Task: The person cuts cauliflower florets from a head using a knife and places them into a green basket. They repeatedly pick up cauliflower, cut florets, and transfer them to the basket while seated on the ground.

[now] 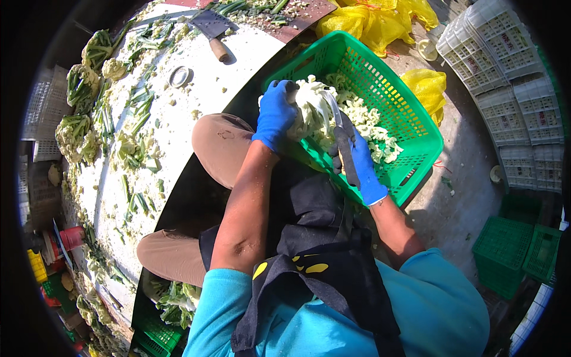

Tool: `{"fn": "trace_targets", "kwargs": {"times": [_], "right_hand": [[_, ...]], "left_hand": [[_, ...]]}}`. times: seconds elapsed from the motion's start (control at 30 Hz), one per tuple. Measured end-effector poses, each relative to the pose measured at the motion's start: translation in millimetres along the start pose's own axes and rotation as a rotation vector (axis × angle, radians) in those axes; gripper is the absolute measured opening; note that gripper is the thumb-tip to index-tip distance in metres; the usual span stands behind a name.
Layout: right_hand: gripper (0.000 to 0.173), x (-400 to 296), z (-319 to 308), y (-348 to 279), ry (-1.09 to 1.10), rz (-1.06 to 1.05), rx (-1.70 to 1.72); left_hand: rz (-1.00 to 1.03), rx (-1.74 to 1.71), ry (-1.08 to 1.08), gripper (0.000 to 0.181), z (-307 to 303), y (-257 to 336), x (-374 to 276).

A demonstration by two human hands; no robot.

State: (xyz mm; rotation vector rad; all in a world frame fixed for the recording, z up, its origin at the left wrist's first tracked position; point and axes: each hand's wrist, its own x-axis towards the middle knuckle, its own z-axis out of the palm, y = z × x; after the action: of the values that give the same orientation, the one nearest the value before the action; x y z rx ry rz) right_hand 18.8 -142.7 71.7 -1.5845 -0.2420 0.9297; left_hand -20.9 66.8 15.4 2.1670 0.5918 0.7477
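Both my hands wear blue work gloves with dark palms. My left hand (275, 114) grips a cauliflower head (308, 105) above the near side of a green plastic crate (388, 78). A knife (341, 134) with a dark handle is in my right hand (357, 156), its curved blade against the cauliflower's right side. Below, inside the crate, lie many cut cauliflower florets (370, 127). Part of the cauliflower head is hidden behind my left glove.
At left, a white table (178, 120) carries leaf scraps, trimmed cauliflowers (76, 134), a cleaver (212, 31) and a round metal ring (179, 77). Yellow mesh sacks (374, 24) lie beyond the crate. White crates (499, 58) and green crates (504, 250) are stacked at right.
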Motion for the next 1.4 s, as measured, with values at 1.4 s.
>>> {"fn": "trace_targets", "kwargs": {"times": [1.4], "right_hand": [[0.06,154.7,-35.6,119.3,-0.135,-0.471,0.139]], "left_hand": [[-0.43,-0.614,-0.523,0.036,-19.0,-10.5,-17.1]]}}
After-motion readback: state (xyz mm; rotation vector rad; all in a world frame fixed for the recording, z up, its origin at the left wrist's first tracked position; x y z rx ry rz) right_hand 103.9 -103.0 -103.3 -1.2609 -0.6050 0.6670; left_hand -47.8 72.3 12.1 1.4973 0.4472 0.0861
